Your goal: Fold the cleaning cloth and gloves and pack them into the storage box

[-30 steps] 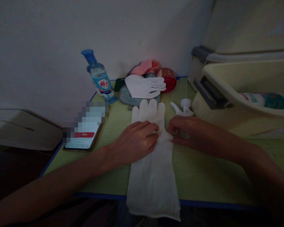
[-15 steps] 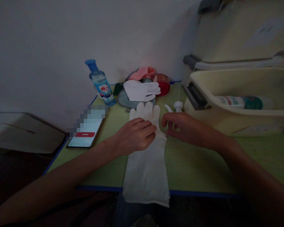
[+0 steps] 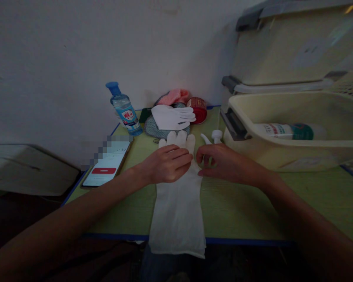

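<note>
A long white glove point(image 3: 178, 211) lies flat with its fingers pointing away from me, its cuff hanging over the table's front edge. My left hand point(image 3: 167, 162) lies across the glove's palm, fingers bent and close together, fingertips on the fabric; its thumb is hidden. My right hand point(image 3: 220, 162) is at the glove's right edge, with curled fingers and a gap between index finger and thumb. The thumb tip meets the glove's edge, and nothing shows in that hand. Just behind it is a white spray trigger head point(image 3: 216, 137), partly covered by the hand.
A short white glove point(image 3: 169, 117) lies on a grey mesh cloth point(image 3: 153, 127), near a pink cloth point(image 3: 176, 95) and red roll point(image 3: 197, 109). A blue bottle point(image 3: 126, 111) and phone point(image 3: 102, 168) stand left. Right is a cream bin point(image 3: 267, 154) holding a white-green bottle point(image 3: 291, 131).
My right hand has let go of the fold at the long glove's right side, and that edge now lies flatter. My left hand stays on the glove. The view has shifted right.
</note>
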Demonstrator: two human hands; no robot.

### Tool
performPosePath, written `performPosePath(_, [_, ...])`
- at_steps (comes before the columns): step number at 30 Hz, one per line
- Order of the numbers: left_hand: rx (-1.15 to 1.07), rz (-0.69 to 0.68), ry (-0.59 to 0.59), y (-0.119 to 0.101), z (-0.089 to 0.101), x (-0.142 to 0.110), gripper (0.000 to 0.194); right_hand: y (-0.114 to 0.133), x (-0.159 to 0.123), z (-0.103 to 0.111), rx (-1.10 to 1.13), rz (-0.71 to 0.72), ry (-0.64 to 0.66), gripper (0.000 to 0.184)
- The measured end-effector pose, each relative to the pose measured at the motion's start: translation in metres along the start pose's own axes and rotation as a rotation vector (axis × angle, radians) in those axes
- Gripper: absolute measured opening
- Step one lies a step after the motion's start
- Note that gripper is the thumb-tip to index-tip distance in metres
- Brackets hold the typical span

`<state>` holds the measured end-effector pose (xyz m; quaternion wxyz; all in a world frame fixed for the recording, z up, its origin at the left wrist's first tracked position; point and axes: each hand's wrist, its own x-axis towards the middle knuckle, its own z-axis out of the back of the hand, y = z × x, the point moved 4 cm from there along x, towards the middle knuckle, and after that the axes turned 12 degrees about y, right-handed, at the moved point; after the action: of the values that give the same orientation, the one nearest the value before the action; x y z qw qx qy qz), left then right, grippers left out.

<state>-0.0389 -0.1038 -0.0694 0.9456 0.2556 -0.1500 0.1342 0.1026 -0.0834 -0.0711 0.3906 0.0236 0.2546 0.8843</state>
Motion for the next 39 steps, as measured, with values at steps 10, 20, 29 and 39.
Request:
performPosePath(10, [0.002,0.012,-0.037,0.0,-0.011,-0.012,0.021,-0.002,0.002,-0.012,-0.142,-0.014,0.056,0.013])
performPosePath(20, [-0.011,0.058,0.039,-0.001,-0.02,-0.013,0.02,0.001,-0.001,-0.01,-0.142,0.05,0.04,0.009])
performPosePath(29, [-0.057,0.064,0.07,0.001,-0.022,-0.014,0.021,0.01,0.002,-0.011,-0.207,0.149,0.101,0.012])
performPosePath(39, [-0.418,0.082,0.165,0.01,-0.035,-0.022,0.023,0.002,-0.001,-0.008,-0.167,0.187,0.136,0.02])
